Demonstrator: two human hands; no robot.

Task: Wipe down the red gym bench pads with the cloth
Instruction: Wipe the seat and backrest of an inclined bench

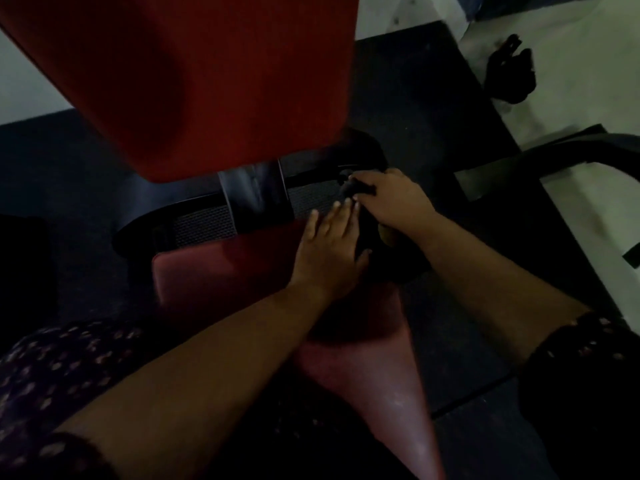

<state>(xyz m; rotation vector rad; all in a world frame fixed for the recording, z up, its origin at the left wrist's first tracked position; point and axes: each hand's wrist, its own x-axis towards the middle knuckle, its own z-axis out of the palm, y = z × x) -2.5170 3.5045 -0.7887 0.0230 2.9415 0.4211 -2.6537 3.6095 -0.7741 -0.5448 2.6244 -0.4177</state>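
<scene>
Both hands, left and right, press a dark cloth onto the red seat pad.

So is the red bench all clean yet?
Not yet. Both hands, left hand and right hand, work a dark crumpled cloth at the far edge of the red padded seat. No pad looks visibly wiped; the tall red back pad is untouched.

The red seat pad is showing a smooth, vinyl-like skin, catching a dull sheen toward its narrow near end, while the upright back pad is looking matt with a faint fine grain. The black frame post between them is gleaming like painted metal. The sleeves are showing soft printed cloth.
</scene>
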